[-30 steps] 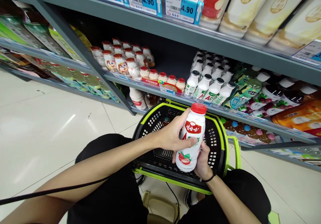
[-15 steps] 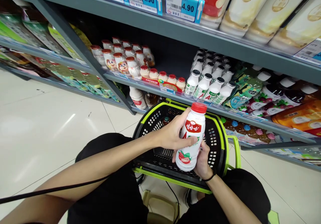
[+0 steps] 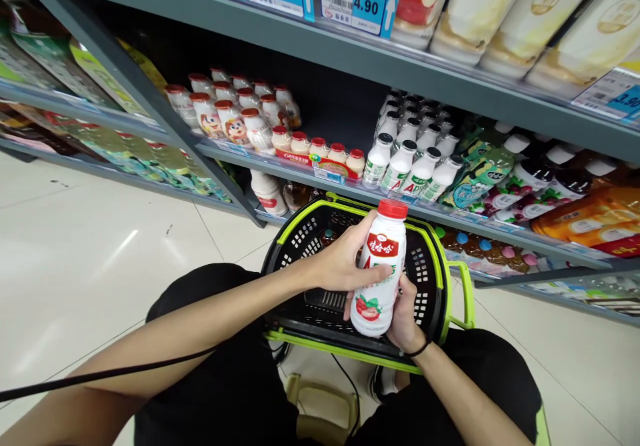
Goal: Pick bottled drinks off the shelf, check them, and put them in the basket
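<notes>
A white plastic drink bottle (image 3: 380, 273) with a red cap and a strawberry picture is held nearly upright, its label facing me. My left hand (image 3: 345, 259) grips it from the left, thumb across the label. From the lower right my right hand (image 3: 404, 316) is closed round its side and back; some of those fingers are hidden behind the bottle. Beneath both hands lies a black shopping basket (image 3: 420, 266) with a lime-green rim. A small bottle with a teal cap (image 3: 327, 237) shows inside it, partly in shadow.
Ahead stand grey shelves (image 3: 320, 46) with red-capped small bottles (image 3: 235, 123), black-capped white bottles (image 3: 400, 166) and orange drink bottles (image 3: 595, 219). The green basket handle (image 3: 465, 296) sticks out at right. A black cord (image 3: 110, 371) crosses my left forearm. A low stool (image 3: 323, 403) is below.
The view has shifted slightly, so the shelves appear a little further left. Both hands keep hold of the bottle, which stays almost in the same place above the basket.
</notes>
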